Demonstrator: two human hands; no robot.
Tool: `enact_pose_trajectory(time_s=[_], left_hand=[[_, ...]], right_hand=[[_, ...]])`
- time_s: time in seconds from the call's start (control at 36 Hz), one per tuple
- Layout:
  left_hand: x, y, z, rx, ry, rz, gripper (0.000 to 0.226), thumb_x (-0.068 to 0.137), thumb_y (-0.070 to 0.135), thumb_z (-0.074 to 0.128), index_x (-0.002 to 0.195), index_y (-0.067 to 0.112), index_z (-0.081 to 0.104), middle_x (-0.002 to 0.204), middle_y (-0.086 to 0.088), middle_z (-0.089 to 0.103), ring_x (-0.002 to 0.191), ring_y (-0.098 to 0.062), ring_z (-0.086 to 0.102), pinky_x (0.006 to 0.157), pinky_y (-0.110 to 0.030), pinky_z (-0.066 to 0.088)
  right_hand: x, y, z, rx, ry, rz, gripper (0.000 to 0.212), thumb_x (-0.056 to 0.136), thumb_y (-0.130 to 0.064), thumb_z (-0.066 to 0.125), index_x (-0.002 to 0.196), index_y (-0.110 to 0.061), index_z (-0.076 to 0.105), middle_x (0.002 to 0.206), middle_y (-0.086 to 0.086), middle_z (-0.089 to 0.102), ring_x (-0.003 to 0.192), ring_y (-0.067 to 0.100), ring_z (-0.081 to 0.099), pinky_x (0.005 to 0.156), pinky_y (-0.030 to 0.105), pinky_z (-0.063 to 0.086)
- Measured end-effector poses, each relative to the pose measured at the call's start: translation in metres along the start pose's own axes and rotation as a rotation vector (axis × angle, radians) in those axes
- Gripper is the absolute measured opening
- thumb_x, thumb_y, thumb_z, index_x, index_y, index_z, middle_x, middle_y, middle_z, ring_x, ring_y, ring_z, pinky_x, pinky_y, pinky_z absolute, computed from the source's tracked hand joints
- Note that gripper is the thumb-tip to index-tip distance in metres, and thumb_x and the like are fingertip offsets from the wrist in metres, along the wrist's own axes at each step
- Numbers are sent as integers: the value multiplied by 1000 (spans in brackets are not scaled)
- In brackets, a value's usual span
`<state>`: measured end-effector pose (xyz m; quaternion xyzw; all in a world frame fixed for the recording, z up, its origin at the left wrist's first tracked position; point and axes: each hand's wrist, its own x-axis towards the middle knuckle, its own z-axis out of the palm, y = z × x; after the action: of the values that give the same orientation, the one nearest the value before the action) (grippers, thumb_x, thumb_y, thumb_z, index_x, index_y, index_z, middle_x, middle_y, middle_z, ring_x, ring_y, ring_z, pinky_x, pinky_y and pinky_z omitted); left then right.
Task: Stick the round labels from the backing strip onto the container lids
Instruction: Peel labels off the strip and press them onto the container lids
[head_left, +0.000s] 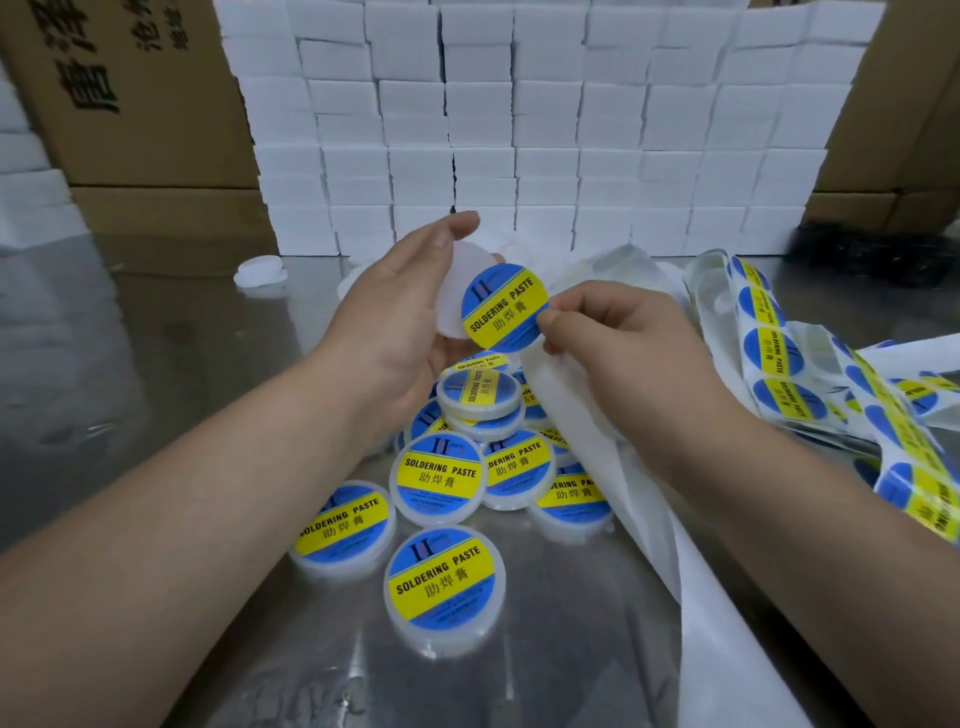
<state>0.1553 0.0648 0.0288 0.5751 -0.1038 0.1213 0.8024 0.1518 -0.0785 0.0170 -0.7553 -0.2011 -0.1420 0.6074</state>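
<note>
- Head view: a round blue-and-yellow label (505, 306) reading "SOLDERING PASTE" is held above the tabletop (156, 364), pinched at its right edge by the right hand (623, 338) between thumb and forefinger.
- The label overlaps a plain white container lid (451, 304), which the left hand (395, 322) grips between thumb and fingers. Whether the label touches the lid cannot be told.
- An empty white backing strip (582, 415) trails from under the right hand toward the near edge.
- Just below both hands, a pile of labelled containers (439, 475) lies on the shiny metal tabletop.
- To the right, label-covered strips (774, 353) lie tangled.
- One unlabelled white lid (260, 271) sits far left.
- Stacked white boxes (519, 130) and brown cartons (135, 104) stand along the far side.
</note>
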Motion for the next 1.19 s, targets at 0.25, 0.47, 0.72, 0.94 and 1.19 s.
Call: enact_pose_trajectory(time_s=[0.25, 0.47, 0.72, 0.94, 1.19], left_hand=[[-4, 1, 2, -127, -154, -161, 27, 97, 30, 36, 94, 19, 61, 96, -15, 63, 72, -22, 66, 65, -32, 56], [-4, -1, 0, -159, -213, -157, 26, 93, 31, 38, 93, 17, 60, 90, -9, 70, 74, -20, 67, 65, -29, 55], [-4, -7, 1, -82, -237, -64, 17, 86, 10, 50, 93, 21, 61, 89, -2, 72, 76, -17, 67, 69, -28, 55], [-4, -11, 1, -54, -251, -38, 22, 83, 5, 54, 94, 23, 61, 89, 1, 73, 77, -16, 68, 71, -29, 55], [-5, -12, 2, -41, -245, -38, 24, 87, 4, 51, 93, 24, 61, 90, 1, 73, 79, -16, 68, 72, -30, 55]], right_hand=[[-4, -4, 1, 34, -38, 8, 39, 85, -15, 59, 50, -31, 64, 48, -16, 56, 45, -7, 47, 43, 4, 33], [-5, -4, 2, 15, -42, 24, 43, 86, -17, 59, 45, -32, 63, 45, -18, 54, 43, -6, 45, 41, 4, 30], [-5, -4, 2, -2, -26, 50, 43, 85, -20, 60, 44, -30, 62, 46, -15, 53, 44, -4, 44, 42, 6, 33], [-4, -3, 2, -32, -25, 42, 42, 86, -20, 58, 46, -33, 63, 46, -14, 51, 44, -3, 43, 42, 6, 33], [-4, -1, 1, -47, -19, 37, 33, 86, -20, 58, 53, -22, 63, 51, -6, 48, 46, 2, 39, 41, 10, 31]])
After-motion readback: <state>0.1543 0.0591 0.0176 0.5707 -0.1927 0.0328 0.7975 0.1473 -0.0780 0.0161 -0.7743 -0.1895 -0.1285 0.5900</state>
